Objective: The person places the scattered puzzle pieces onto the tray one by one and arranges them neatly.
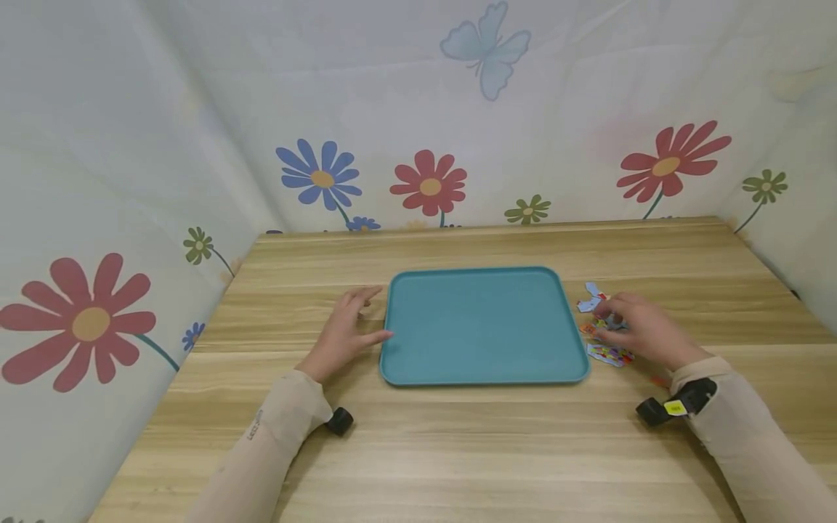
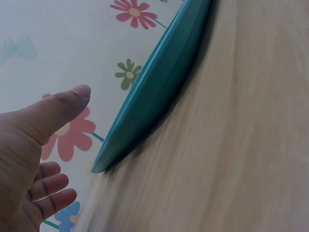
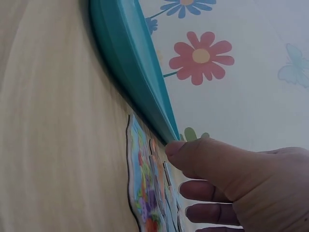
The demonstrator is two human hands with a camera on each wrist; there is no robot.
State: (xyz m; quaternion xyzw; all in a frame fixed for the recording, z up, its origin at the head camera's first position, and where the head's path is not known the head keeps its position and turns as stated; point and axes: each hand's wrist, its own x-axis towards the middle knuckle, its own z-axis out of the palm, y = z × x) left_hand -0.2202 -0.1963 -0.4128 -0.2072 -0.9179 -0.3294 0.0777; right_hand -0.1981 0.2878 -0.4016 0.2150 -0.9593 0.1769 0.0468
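Observation:
A teal tray point(image 1: 484, 327) lies flat on the middle of the wooden table point(image 1: 458, 450), with nothing in it. My left hand point(image 1: 353, 327) rests open on the wood just left of the tray's rim point(image 2: 159, 92), fingers spread and the thumb point(image 2: 58, 108) pointing at it. To the right of the tray lie several colourful puzzle pieces point(image 1: 610, 354). My right hand point(image 1: 631, 327) sits over them with loosely curled fingers touching the pile. In the right wrist view the thumb point(image 3: 203, 157) hovers just above the flat pieces point(image 3: 142, 193) beside the tray's edge point(image 3: 130, 63).
A white cloth printed with flowers point(image 1: 428, 185) and a butterfly point(image 1: 487, 47) walls in the table on three sides. Bare wood runs behind the tray and along the near edge. A black wrist camera point(image 1: 673, 408) sits on each forearm.

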